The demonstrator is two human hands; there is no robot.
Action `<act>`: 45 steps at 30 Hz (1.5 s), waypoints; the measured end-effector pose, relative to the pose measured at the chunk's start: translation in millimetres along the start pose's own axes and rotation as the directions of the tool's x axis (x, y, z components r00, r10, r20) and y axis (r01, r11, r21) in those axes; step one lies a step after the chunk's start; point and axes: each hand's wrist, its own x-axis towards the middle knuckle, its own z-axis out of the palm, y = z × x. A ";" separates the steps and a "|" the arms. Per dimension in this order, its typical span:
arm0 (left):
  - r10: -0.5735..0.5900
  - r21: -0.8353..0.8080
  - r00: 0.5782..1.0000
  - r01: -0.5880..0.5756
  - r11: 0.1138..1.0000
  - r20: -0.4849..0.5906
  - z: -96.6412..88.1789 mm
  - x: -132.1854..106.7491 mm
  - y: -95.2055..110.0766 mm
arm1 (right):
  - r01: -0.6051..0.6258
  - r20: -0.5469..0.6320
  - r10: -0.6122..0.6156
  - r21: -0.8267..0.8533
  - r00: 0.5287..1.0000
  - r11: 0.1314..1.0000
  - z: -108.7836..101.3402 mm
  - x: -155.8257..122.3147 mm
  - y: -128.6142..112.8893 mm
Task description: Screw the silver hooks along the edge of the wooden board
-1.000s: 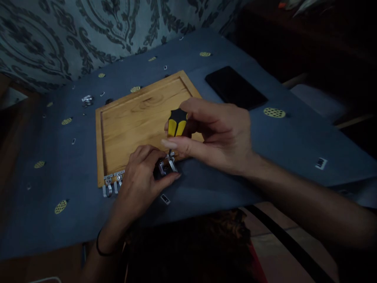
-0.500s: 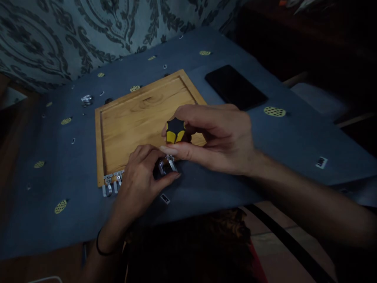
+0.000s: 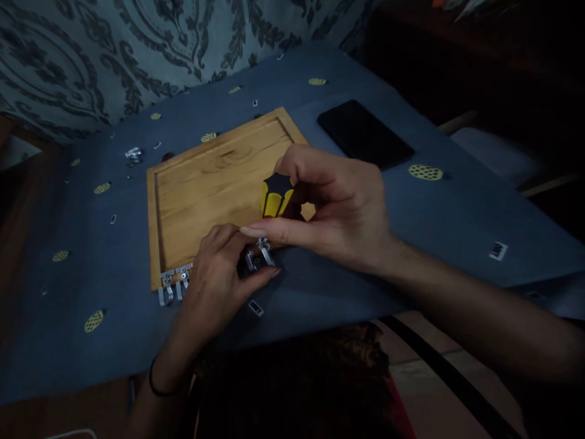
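Note:
A wooden board (image 3: 205,183) with a raised rim lies on the blue patterned cloth (image 3: 68,292). My right hand (image 3: 338,207) is closed round a short yellow and black screwdriver (image 3: 274,194), held upright with its tip down at a metal hook (image 3: 262,251) on the board's near edge. My left hand (image 3: 219,274) pinches that hook and presses it against the edge. Two more metal hooks (image 3: 173,283) hang from the board's near left corner.
A black phone (image 3: 365,135) lies to the right behind the board. A small pile of metal parts (image 3: 134,155) sits at the back left. A dark patterned wall hanging rises behind the table. The table's near edge runs just below my left wrist.
The screwdriver handle dipped lower and then rose again while my right fingers shifted round it. My left hand stayed on the hook.

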 end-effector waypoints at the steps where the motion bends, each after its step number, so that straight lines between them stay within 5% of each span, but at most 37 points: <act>1: -0.004 0.003 1.000 0.004 1.000 0.001 -0.1 -0.1 0.4 | -0.006 -0.005 0.006 0.008 1.000 1.000 0.9 0.0 0.4; 12: -0.033 -0.028 0.999 0.034 0.999 0.034 -1.2 0.0 1.5 | -0.100 -0.176 0.107 0.046 0.979 0.994 -0.6 -4.7 -4.8; 33: -0.046 -0.029 0.998 0.047 0.998 0.040 0.2 0.3 0.5 | -0.069 -0.038 0.067 -0.078 0.997 0.995 2.2 -7.1 0.9; 45: -0.067 -0.010 0.994 0.068 0.998 0.090 0.5 1.7 5.4 | -0.141 0.188 0.113 0.139 0.976 0.980 -6.8 1.2 0.0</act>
